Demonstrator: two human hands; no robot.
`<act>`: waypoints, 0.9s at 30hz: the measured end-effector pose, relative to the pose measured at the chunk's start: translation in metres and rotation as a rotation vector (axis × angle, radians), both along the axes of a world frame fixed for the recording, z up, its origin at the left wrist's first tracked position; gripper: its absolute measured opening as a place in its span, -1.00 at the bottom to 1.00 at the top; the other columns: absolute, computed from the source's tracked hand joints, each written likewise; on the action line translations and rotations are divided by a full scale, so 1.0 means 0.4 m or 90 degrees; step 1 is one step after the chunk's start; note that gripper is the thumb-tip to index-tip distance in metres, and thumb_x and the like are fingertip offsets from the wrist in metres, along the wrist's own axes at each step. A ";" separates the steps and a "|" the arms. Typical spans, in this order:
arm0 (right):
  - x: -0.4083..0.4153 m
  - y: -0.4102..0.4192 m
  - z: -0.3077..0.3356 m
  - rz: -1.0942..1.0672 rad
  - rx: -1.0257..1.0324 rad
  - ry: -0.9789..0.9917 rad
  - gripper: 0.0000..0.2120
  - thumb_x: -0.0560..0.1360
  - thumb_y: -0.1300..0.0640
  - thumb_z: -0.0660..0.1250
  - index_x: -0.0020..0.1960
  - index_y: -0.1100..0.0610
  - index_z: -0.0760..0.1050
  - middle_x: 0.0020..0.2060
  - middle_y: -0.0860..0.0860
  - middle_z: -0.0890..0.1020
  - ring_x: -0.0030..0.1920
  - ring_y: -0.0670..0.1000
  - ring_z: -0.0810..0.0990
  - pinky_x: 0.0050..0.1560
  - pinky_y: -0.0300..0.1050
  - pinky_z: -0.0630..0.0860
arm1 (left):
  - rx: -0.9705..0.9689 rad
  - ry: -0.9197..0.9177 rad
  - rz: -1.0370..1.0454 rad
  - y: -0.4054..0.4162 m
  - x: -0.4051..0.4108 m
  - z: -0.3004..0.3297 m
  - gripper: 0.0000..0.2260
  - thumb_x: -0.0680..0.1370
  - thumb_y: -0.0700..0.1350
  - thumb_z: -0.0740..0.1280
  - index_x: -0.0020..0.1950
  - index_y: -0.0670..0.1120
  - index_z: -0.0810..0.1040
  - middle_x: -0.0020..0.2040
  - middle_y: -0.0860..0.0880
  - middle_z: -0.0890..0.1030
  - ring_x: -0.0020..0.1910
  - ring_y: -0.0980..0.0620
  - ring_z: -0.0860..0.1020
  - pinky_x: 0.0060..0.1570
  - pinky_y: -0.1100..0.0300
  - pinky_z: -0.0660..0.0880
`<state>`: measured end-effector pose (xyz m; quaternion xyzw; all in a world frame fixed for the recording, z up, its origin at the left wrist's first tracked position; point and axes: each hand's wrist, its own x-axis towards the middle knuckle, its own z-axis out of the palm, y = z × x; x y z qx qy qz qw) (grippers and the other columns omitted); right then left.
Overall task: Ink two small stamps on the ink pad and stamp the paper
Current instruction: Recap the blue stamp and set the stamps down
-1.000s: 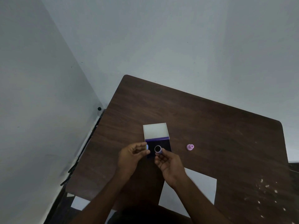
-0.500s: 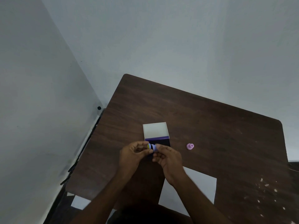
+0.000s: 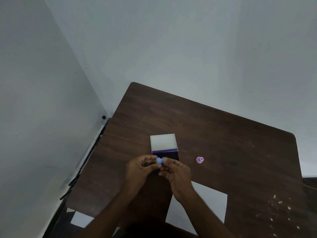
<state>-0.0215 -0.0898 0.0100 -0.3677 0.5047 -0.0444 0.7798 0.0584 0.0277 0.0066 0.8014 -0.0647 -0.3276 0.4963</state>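
A small blue stamp (image 3: 159, 160) with a yellow end is pinched between my left hand (image 3: 139, 170) and my right hand (image 3: 176, 174), both gripping it just above the table. Right behind my fingers lies the open ink pad (image 3: 169, 154), its dark pad partly hidden by them and its white lid (image 3: 163, 142) folded back. A pink stamp (image 3: 199, 159) rests on the table to the right of the pad. The white paper (image 3: 207, 201) lies near the front edge, under my right forearm.
The dark wooden table (image 3: 214, 131) stands in a corner between two pale walls. Pale specks are scattered on its right front part (image 3: 279, 208). Black strips (image 3: 82, 170) lie along the wall on the left, below the table's edge.
My hands came together: a second ago the right hand held the stamp's round part alone and the left held a small piece; now both are joined on the blue stamp.
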 end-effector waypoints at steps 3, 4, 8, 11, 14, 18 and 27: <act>0.003 0.000 0.001 0.003 -0.005 0.004 -0.80 0.43 0.27 0.40 0.03 0.33 0.60 -0.09 0.27 0.68 -0.21 0.14 0.69 -0.28 -0.09 0.64 | -0.004 0.006 -0.010 0.001 0.001 0.002 -0.70 0.39 -0.17 0.49 0.11 -0.10 0.60 -0.12 0.10 0.61 -0.20 0.33 0.55 -0.21 0.59 0.44; 0.003 0.000 0.001 0.003 -0.004 0.006 -0.80 0.43 0.28 0.41 0.03 0.33 0.60 -0.09 0.27 0.68 -0.22 0.13 0.69 -0.29 -0.09 0.64 | -0.006 0.004 -0.010 0.001 -0.001 0.005 -0.71 0.39 -0.18 0.49 0.09 -0.09 0.60 -0.14 0.13 0.61 -0.22 0.35 0.56 -0.21 0.59 0.44; 0.001 -0.006 0.000 0.007 0.009 0.010 -0.81 0.43 0.30 0.41 0.02 0.34 0.60 -0.10 0.28 0.68 -0.24 0.13 0.70 -0.33 -0.12 0.63 | -0.001 -0.007 -0.016 0.000 -0.004 0.012 -0.72 0.38 -0.18 0.50 0.07 -0.06 0.59 -0.18 0.19 0.56 -0.27 0.39 0.55 -0.24 0.60 0.42; -0.003 -0.010 -0.003 0.011 0.016 0.007 -0.83 0.43 0.30 0.40 0.00 0.34 0.60 -0.11 0.29 0.68 -0.28 0.11 0.70 -0.34 -0.12 0.63 | 0.005 -0.019 -0.034 0.000 -0.007 0.011 -0.68 0.38 -0.15 0.50 0.11 -0.06 0.59 -0.16 0.20 0.55 -0.22 0.37 0.53 -0.20 0.62 0.40; -0.006 -0.010 -0.003 0.006 0.033 0.002 -0.80 0.44 0.29 0.40 0.04 0.35 0.59 -0.10 0.28 0.68 -0.28 0.09 0.70 -0.32 -0.12 0.63 | 0.005 -0.038 -0.042 0.001 -0.010 0.011 -0.70 0.40 -0.16 0.49 0.11 -0.05 0.59 -0.15 0.19 0.54 -0.22 0.40 0.52 -0.19 0.65 0.37; -0.007 -0.012 -0.004 0.020 0.034 -0.005 -0.76 0.44 0.27 0.41 0.08 0.34 0.58 -0.04 0.31 0.67 -0.21 0.12 0.69 -0.26 -0.11 0.64 | -0.018 -0.029 -0.024 0.003 -0.014 0.006 -0.72 0.39 -0.17 0.50 0.05 0.00 0.56 -0.16 0.26 0.55 -0.18 0.53 0.51 -0.12 0.58 0.46; -0.047 -0.059 0.006 0.038 -0.114 0.058 -0.84 0.42 0.29 0.43 0.00 0.21 0.62 -0.10 0.19 0.69 -0.25 0.07 0.68 -0.25 -0.13 0.65 | -0.034 0.033 -0.056 -0.029 -0.038 -0.029 -0.62 0.37 -0.15 0.51 0.15 -0.02 0.54 -0.05 0.10 0.64 -0.10 0.20 0.62 -0.15 0.45 0.53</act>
